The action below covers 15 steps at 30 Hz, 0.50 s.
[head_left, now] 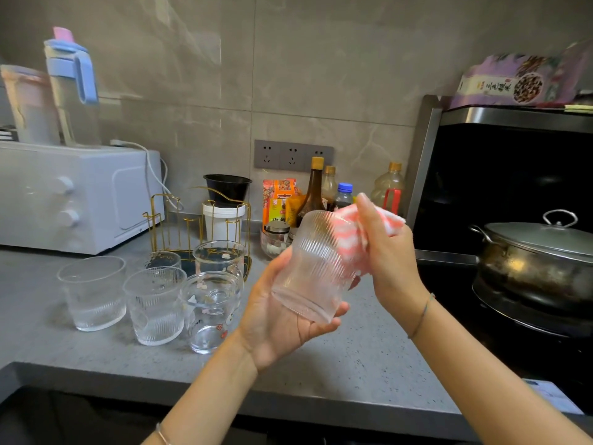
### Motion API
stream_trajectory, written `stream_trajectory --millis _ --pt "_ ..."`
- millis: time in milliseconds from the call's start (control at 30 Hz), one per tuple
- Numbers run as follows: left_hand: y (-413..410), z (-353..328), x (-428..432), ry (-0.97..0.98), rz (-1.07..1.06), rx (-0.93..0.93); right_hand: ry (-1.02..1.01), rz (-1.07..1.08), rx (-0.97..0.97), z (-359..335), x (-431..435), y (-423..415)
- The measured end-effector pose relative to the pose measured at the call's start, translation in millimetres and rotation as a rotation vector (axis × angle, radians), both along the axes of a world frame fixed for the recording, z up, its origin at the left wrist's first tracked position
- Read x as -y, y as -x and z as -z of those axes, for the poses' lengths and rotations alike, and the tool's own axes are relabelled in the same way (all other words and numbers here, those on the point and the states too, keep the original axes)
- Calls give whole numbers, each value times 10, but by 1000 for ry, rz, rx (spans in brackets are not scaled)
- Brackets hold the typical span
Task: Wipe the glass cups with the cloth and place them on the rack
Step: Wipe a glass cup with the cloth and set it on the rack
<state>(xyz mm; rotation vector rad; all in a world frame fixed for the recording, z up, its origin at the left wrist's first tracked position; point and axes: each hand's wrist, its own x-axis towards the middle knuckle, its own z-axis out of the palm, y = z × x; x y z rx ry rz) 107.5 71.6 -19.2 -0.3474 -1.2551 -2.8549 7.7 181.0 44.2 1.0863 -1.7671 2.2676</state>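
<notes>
Wiping the ribbed clear glass cup [313, 268]: left hand [276, 316] is gripping its base, tilting it over the grey counter [369, 364] so the mouth faces the right hand [388, 252], which is clutching the pink-striped cloth [348, 232] pushed inside.

2 bare forearms — thin cord bracelet [423, 313] on the right wrist, slim band [162, 433] on the left

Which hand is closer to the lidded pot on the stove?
Right. The right hand, holding the cloth at the ribbed glass, is left of the pot; the left hand, gripping the glass's base, is farther left.
</notes>
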Motion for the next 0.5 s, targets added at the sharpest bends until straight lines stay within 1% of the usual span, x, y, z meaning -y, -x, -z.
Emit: stream_trajectory --millis 67,133,233,367,500 --pt "31 53 2 83 -116 60 22 82 145 32 -21 142" --pt "49 101 13 116 -194 121 2 142 316 105 -60 345" --pt "121 204 41 64 -259 251 -141 88 530 364 -119 641" --pt "242 369 50 52 -313 348 -334 -62 663 859 -192 831" --pt "275 427 3 -39 -290 390 -544 -56 700 1212 -271 894"
